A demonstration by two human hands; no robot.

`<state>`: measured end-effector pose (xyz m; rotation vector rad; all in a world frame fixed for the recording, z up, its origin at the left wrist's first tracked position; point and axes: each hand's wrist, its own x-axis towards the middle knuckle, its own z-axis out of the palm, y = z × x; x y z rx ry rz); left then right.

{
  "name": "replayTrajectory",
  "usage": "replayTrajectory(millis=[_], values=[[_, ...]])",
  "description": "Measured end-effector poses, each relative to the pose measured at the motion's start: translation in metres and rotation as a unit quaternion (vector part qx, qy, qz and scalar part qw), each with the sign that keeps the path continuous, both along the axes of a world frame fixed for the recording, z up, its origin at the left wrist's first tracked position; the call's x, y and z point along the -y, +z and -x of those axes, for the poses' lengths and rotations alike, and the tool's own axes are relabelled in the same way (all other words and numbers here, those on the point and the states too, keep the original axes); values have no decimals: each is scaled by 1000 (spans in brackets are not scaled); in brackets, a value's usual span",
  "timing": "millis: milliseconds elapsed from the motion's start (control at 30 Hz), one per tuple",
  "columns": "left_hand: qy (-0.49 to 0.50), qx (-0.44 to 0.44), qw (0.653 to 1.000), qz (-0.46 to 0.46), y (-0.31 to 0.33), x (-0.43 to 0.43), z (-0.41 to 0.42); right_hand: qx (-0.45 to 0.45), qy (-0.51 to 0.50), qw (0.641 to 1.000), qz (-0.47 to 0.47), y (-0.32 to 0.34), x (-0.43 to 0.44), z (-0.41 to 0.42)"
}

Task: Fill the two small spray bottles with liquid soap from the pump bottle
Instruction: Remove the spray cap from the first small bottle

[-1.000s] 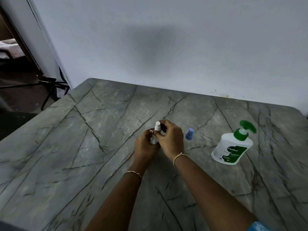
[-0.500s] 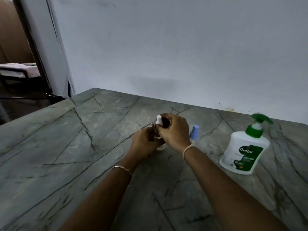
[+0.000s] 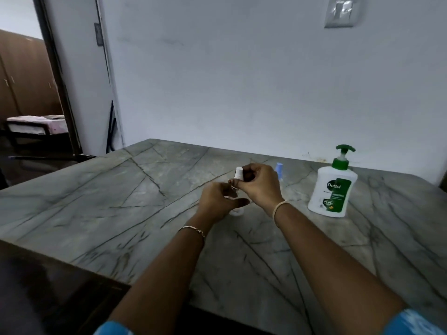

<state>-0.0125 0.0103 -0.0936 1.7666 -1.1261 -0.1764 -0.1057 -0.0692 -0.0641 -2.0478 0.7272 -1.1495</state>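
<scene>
Spray bottle: you hold it at centre frame, low over the marble table. I cannot tell whether its base touches the slab.
Left hand: your fingers are curled round the clear body from the near side, with the thumb stretched to the right. It is a firm wrap-around hold.
Right hand: thumb and forefinger pinch the neck just under the white spray head, and the other fingers are curled above it.
Change: over the last second your head has tipped up, so more wall and the doorway now fill the upper frame. Both hands have kept the same hold, and the spray head has not come off.
Meaning: you look to be still twisting the top loose. Opening comes first, so filling has probably not begun on either bottle.
Look: it is small and clear-bodied, and mostly hidden by your fingers. The white head stands upright. No liquid level can be read.
Pump bottle: it stands upright at right of frame, apart from your hands. It is white with a green pump and a green label, and neither hand touches it.
Second bottle: only its blue cap shows, just behind your right knuckles. The body is hidden.
Wall switch: it is at upper right of frame, on the pale wall.
Doorway: it is at upper left, with a bed beyond.
</scene>
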Motion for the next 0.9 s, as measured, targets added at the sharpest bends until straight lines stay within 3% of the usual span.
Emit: replayTrajectory(millis=[200, 367, 600, 900], values=[[37, 37, 999, 5, 0, -7, 14, 31, 49, 995, -78, 9, -23, -1], [5, 68, 998, -5, 0, -3, 11, 44, 54, 985, -156, 21, -31, -18], [-43, 91, 995, -11, 0, 3, -3, 102, -10, 986, -132, 21, -20, -38], [-80, 90, 992, -33, 4, 10, -13, 114, 70, 974, -182, 23, -7, -43]])
